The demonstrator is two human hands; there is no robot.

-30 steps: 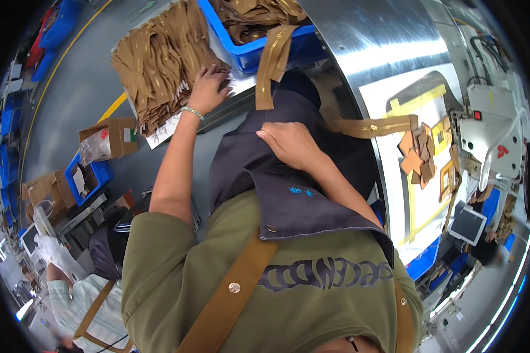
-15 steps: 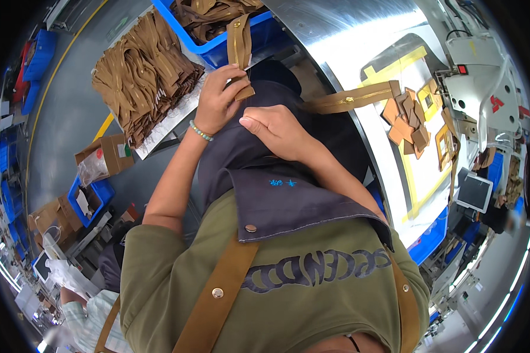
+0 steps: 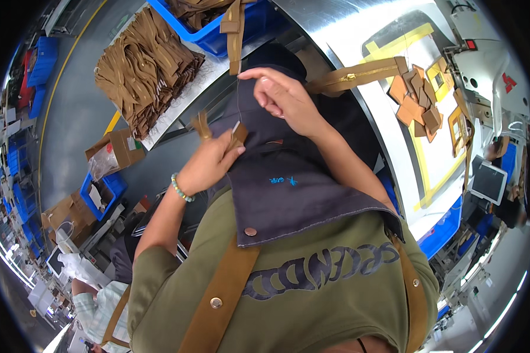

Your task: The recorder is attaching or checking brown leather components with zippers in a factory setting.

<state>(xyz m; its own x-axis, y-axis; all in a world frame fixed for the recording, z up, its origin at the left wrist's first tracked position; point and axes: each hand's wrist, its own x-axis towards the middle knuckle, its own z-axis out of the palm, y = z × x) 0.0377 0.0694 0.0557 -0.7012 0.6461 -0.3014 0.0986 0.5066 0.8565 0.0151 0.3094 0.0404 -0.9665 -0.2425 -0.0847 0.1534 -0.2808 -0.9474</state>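
Observation:
My left hand (image 3: 209, 162) is closed round a brown zipper strip (image 3: 239, 133), whose ends stick out past the fingers; a small white tip shows beside one end. From there a thin thread (image 3: 239, 100) runs up to another brown zipper strip (image 3: 234, 44), hanging over the rim of the blue bin (image 3: 213, 45). My right hand (image 3: 285, 101) has its index finger stretched toward that strip's lower end, at the thread, with the other fingers loosely curled. Further right, a brown zipper strip with gold teeth (image 3: 359, 75) spans from my lap to the table.
A thick pile of brown zipper strips (image 3: 147, 65) lies on a pale surface at left. Small brown leather pieces (image 3: 417, 103) lie on the white, yellow-taped table at right, near a white machine (image 3: 489, 76). A cardboard box (image 3: 118, 153) and blue bin (image 3: 106, 194) stand lower left.
My left hand has moved down toward my body with a zipper strip, away from the hanging one. My right hand has risen, and its index finger has straightened from a fist.

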